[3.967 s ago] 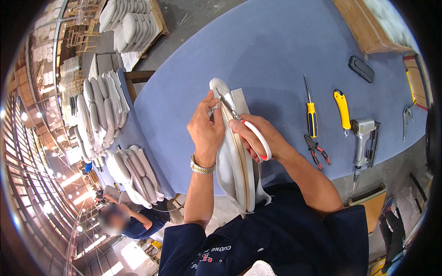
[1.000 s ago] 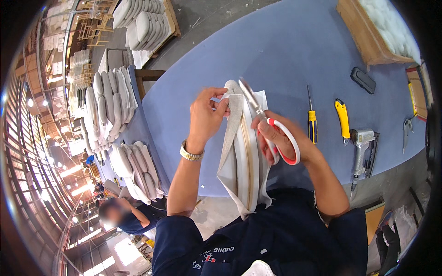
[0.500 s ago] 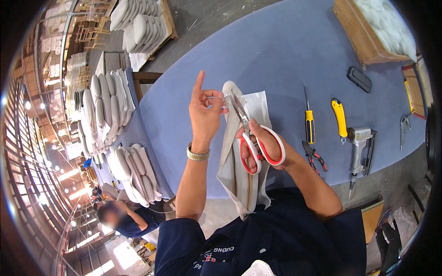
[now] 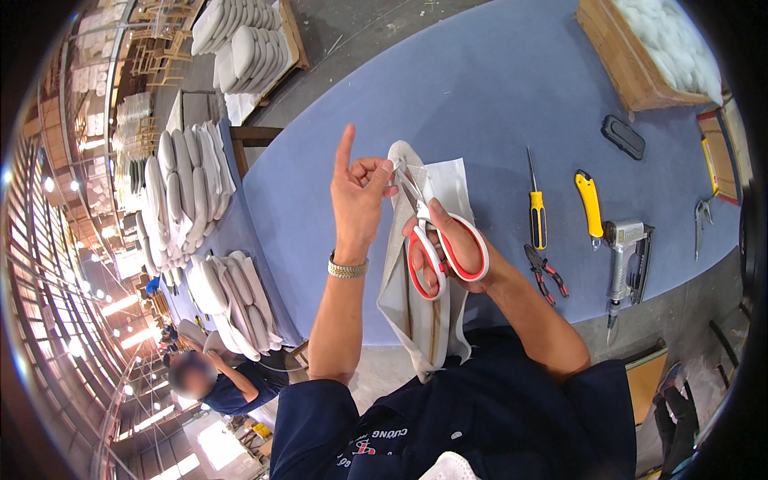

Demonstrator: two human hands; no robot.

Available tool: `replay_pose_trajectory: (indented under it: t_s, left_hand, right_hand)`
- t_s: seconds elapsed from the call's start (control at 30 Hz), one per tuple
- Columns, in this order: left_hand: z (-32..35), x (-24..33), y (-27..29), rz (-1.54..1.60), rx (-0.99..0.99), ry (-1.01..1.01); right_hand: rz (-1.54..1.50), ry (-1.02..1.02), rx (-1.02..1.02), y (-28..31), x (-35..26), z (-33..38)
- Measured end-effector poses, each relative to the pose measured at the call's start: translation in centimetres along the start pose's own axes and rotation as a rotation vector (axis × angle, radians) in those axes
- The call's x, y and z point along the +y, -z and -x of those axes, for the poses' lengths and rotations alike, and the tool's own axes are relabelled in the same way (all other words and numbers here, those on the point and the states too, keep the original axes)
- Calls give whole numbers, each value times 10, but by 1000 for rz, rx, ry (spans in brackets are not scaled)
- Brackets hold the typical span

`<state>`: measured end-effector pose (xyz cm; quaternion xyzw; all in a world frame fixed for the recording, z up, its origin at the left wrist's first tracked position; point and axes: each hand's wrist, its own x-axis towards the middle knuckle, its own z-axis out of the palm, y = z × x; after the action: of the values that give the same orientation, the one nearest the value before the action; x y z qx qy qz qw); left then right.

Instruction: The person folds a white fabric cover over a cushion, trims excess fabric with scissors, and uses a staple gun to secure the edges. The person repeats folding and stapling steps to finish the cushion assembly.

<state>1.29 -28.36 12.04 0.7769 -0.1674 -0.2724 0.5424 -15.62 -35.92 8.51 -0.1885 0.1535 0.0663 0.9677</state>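
- The scissors: the right hand covers part of the red-and-white handles; whether the blade tips touch the grey fabric piece cannot be told.
- Anything pinched in the left hand is too thin to make out.
- At 1 o'clock, the wooden box of white stuffing is cut off by the rim.
- At 8 o'clock, a co-worker's face is blurred.
- At 3 o'clock, the tabletop edge bends into the dark rim.
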Motion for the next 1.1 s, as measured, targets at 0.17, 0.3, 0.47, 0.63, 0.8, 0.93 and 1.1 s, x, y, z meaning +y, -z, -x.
replay_pose_trajectory:
  t_s: [0.17, 0.3, 0.47, 0.63, 0.8, 0.93, 1.1]
  left_hand:
    - [5, -3, -3, -7, 0, -14]
    - [8, -5, -7, -2, 11, -22]
    - [18, -17, -2, 66, 109, -30]
    - [72, -96, 42, 107, 317, -31]
    - [189, -167, 49, -43, 525, 112]
    - [300, -210, 36, 30, 803, 288]
    - [415, -315, 6, 207, 1052, 723]
  right_hand:
    - [-104, -1, 63, -6, -1, -2]
    - [-23, 41, 86, -2, 1, 3]
    - [309, 272, 231, -1, 1, 31]
    - [1152, 381, 786, 63, -10, 55]
    - [1746, 175, 732, 171, -3, 65]
    - [2055, 150, 473, 148, -16, 67]
    - [1025, 139, 638, 72, 6, 50]
